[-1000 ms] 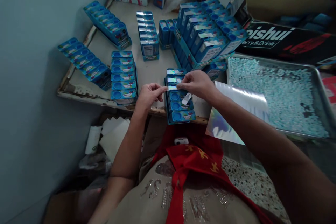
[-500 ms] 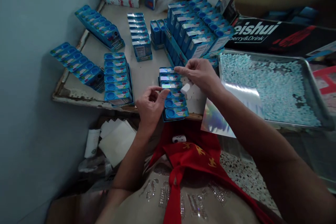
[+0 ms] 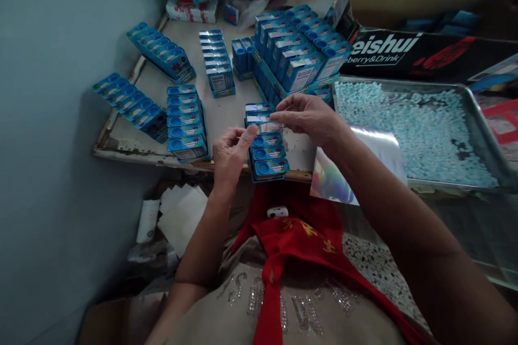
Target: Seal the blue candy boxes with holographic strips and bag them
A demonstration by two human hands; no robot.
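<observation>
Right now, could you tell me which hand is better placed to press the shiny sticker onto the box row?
Probably the right hand: its fingertips seem to pinch the shiny sticker over the box row, while the left hand only rests at the row's side.

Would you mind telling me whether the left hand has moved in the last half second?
Yes. The left hand has shifted away from the body along the row of blue boxes, its fingertips now at the row's left edge.

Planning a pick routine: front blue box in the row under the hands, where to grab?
Pinch the front box across its two short ends, from above. Its back side sits against the next box; both ends look free, and the table edge lies in front.
</observation>
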